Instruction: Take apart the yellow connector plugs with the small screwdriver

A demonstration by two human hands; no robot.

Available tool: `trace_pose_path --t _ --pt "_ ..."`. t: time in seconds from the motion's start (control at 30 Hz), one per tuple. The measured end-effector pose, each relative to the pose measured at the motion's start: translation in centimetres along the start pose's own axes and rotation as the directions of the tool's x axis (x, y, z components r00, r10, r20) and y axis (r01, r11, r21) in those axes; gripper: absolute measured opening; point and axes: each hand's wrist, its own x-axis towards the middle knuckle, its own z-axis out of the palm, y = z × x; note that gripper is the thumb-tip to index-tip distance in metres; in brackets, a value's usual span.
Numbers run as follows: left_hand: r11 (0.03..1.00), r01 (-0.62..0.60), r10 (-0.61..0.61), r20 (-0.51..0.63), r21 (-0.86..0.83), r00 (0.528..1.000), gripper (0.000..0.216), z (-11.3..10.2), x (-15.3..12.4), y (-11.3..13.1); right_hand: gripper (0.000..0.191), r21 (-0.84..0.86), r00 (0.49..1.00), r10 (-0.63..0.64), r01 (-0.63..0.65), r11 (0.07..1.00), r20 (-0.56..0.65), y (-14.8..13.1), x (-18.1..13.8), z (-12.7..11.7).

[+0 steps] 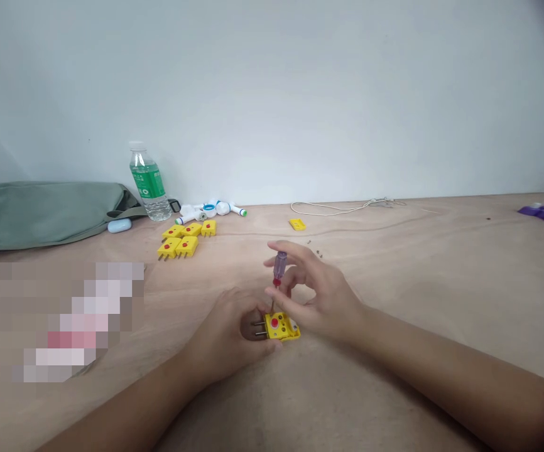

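Forearms [432, 361]: reaching in over the near edge of the worktop [423, 270], bare, angled toward each other.
Wall [300, 107]: rising pale along the far edge.
Bag [50, 210]: lying grey-green at the far left corner, strap trailing rightward.
Pixelated patch [83, 323]: lying near the left edge; too masked to tell.
Right hand [316, 285]: grasping the screwdriver [279, 267] by its handle, between thumb and fingers.
Left hand [234, 326]: grasping the plug [287, 328] with thumb and fingers, prongs toward the palm.
Bottle [149, 188]: standing by the far edge, left of centre, green-labelled.
White parts [223, 208]: heaped at the far edge, just right of the bottle.
Purple tray [543, 215]: near the far right corner.
Cord [331, 212]: lying loosely along the far edge.
Five spare plugs [188, 246]: clustered before the white parts.
Screwdriver: slightly tilted, tip down at the plug; seating too small to tell.
Plug: midway along the near edge, set back, yellow, red-buttoned, uncovered at the right end.
Blue case [119, 226]: beside the bag.
Yellow cover [297, 224]: near the cord.
Small bits [319, 253]: scattered between cover and right hand.
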Motion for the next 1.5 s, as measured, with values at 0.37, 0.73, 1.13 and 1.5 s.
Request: trace_pose_path --t 0.37,0.73,1.13,1.5 --pt "0.994 0.073 -0.073 -0.002 0.083 0.997 0.027 0.3 -0.2 -0.6 0.026 0.354 0.973 0.225 -0.193 0.915 -0.05 -2.3 2.2 -1.0" --pt "1.0 0.019 -0.02 0.016 0.01 1.0 0.023 0.0 0.0 0.1 0.024 0.507 0.931 0.341 -0.234 0.829 -0.128 -3.0 1.5 0.6" --pt "0.996 0.085 -0.082 0.07 -0.031 0.994 0.02 0.0 0.0 0.2 0.013 0.616 0.95 0.3 -0.287 0.734 0.085 -2.5 2.2 -0.7" --pt "0.994 0.103 -0.102 0.036 -0.026 0.994 0.025 0.2 -0.2 0.0 0.017 0.63 0.943 0.297 -0.321 0.707 0.148 -1.1 2.4 -0.8"
